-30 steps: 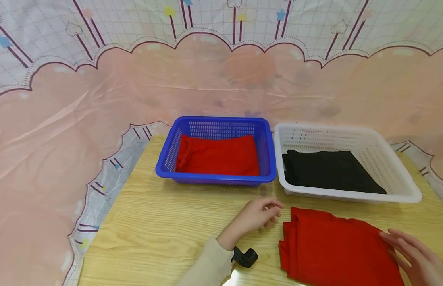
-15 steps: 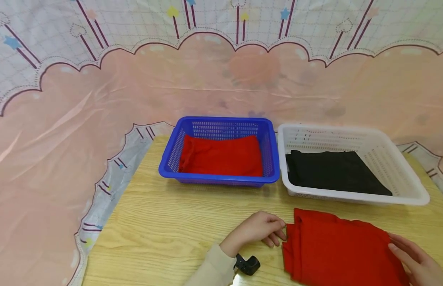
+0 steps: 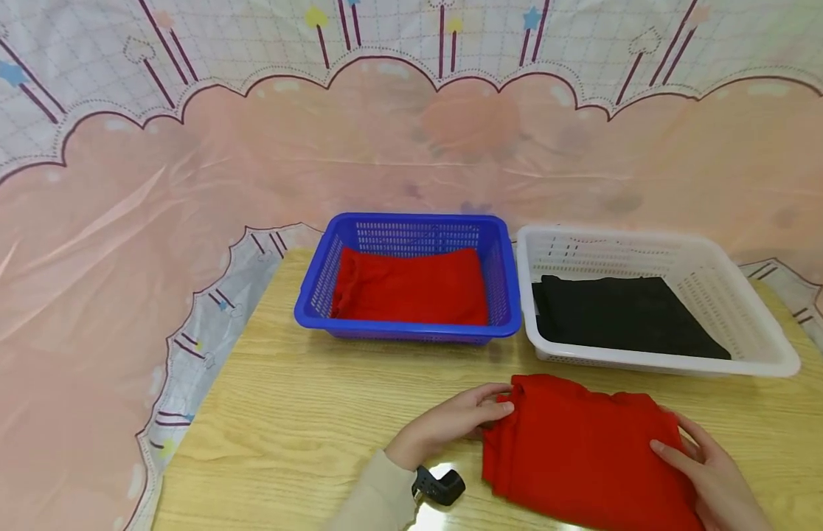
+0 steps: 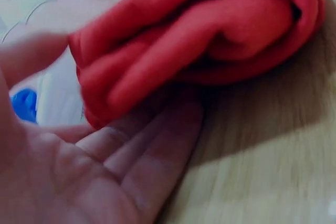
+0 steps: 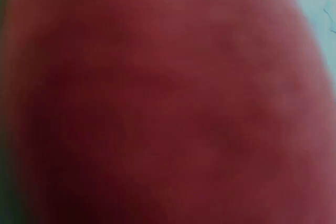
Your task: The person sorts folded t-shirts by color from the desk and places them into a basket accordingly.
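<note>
A folded red cloth (image 3: 584, 450) is held at both ends over the front right of the table. At its left end my left hand (image 3: 461, 420) pinches the folded layers, thumb on top. The left wrist view shows fingers (image 4: 157, 156) beneath the rolled layers of the red cloth (image 4: 210, 40). My right hand (image 3: 713, 472) grips the right end, thumb over the top face and the other fingers partly hidden behind the edge. Blurred red cloth (image 5: 168, 103) fills most of the right wrist view, and no fingers show there.
A blue basket (image 3: 405, 329) with a folded red cloth (image 3: 418, 287) inside stands at the back of the wooden table (image 3: 305, 413). Beside it on the right is a white basket (image 3: 650, 359) holding a folded black cloth (image 3: 624, 313). A patterned curtain (image 3: 385, 147) hangs behind.
Both hands have closed on the ends of the red cloth. The cloth has shifted left in the head view, and the right hand has moved left with it.
</note>
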A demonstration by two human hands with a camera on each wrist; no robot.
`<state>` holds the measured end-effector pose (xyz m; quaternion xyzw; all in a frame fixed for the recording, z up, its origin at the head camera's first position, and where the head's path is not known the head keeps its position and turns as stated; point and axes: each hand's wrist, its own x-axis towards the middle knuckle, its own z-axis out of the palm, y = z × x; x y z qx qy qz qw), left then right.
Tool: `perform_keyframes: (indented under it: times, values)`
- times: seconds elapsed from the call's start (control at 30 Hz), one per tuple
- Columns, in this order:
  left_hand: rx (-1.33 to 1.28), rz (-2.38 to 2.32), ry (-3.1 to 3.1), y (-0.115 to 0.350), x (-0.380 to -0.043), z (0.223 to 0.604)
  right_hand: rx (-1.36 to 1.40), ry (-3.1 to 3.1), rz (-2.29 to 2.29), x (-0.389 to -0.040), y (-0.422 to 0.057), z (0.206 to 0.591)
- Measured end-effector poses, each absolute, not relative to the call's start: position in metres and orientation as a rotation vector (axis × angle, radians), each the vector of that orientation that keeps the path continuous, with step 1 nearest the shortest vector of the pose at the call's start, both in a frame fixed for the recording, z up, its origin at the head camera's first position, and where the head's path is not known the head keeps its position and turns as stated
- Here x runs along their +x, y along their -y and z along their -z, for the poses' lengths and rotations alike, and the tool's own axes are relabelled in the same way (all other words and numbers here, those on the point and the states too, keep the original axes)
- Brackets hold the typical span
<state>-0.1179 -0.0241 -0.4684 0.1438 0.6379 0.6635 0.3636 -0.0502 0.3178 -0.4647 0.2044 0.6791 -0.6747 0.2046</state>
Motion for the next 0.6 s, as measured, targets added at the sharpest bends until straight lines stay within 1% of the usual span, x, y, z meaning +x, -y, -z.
perform_keyframes:
  times: [0.17, 0.27, 0.4, 0.5, 0.6]
  values:
    - [0.353, -1.815, -1.402, 0.038, -0.12, 0.474, 0.415, -1.672, 2.172, -0.055, -0.302, 0.469]
    - [0.368, -1.835, -1.323, 0.044, -0.121, 0.475, 0.374, -1.612, 2.176, -0.058, -0.294, 0.469]
    - [0.462, -1.843, -1.283, 0.046, -0.124, 0.476, 0.282, -1.589, 2.15, -0.063, -0.289, 0.468]
    - [0.488, -1.866, -1.252, 0.045, -0.126, 0.477, 0.195, -1.41, 2.218, -0.061, -0.291, 0.467]
    - [0.459, -1.894, -1.228, 0.044, -0.127, 0.478, 0.105, -1.079, 2.311, -0.056, -0.297, 0.468]
